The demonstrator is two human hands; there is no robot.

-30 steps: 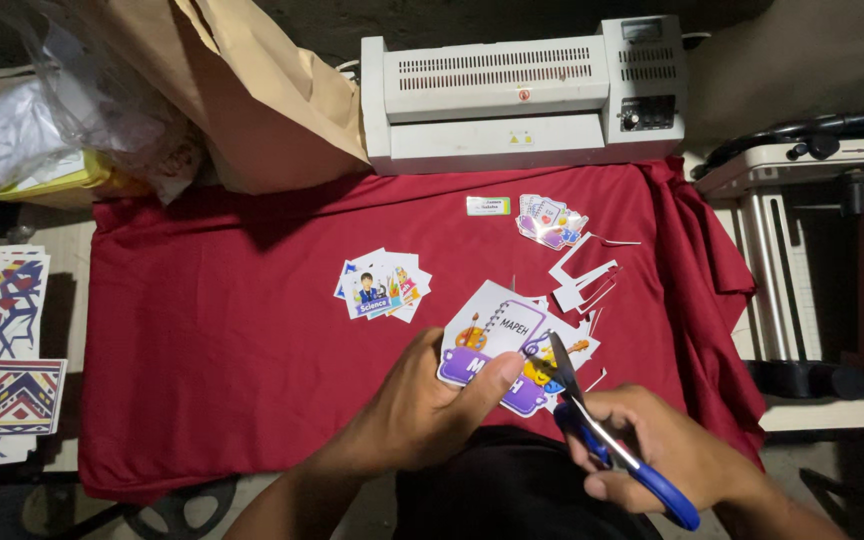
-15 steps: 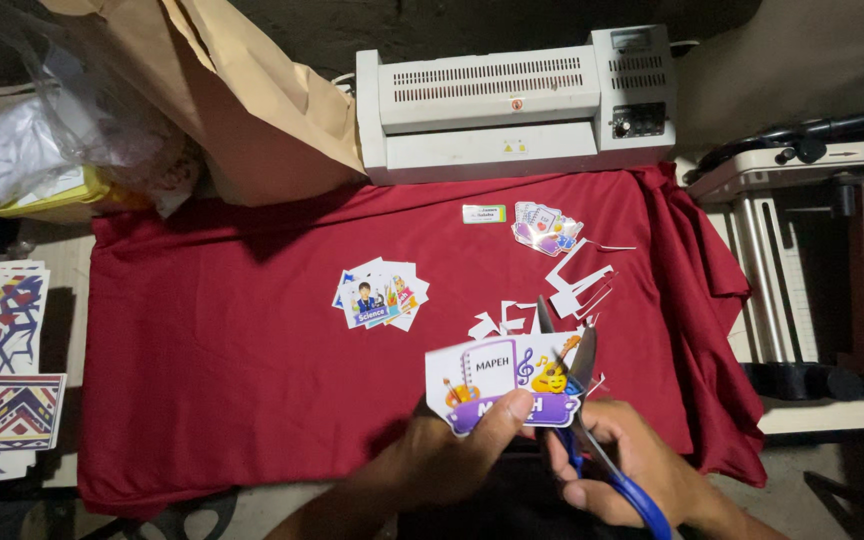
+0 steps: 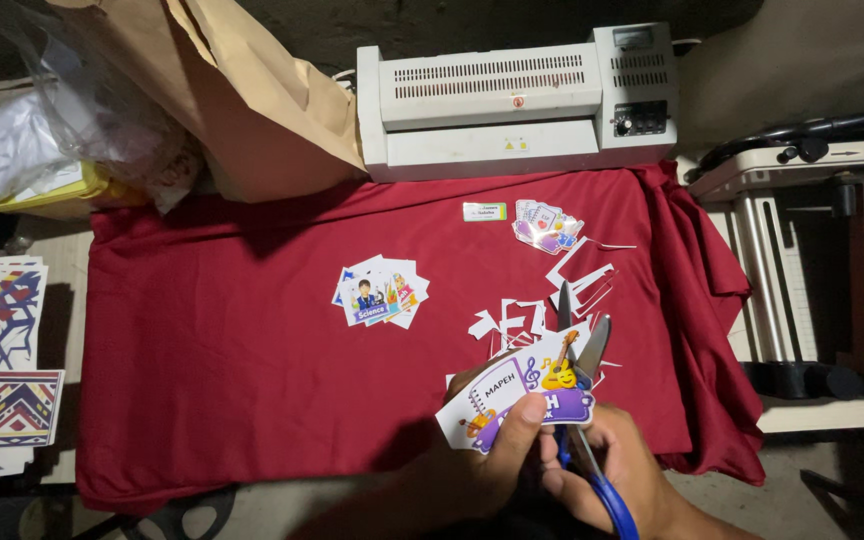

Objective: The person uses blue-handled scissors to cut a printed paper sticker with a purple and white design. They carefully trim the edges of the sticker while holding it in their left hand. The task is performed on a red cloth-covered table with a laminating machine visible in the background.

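My left hand pinches a printed sticker sheet with purple and yellow cartoon shapes, thumb on top. My right hand grips blue-handled scissors, whose blades are spread around the sheet's upper right edge. Both hands sit at the bottom of the view over the near edge of a dark red cloth. White paper offcuts lie just beyond the blades.
A pile of cut stickers lies mid-cloth, with a smaller pile and a small label near a white laminator. Brown paper bag at back left, paper cutter at right, patterned sheets at left.
Both hands have drawn back toward me with the sheet. The sheet has turned in my left hand and the scissor blades now point up and straddle its upper right edge.
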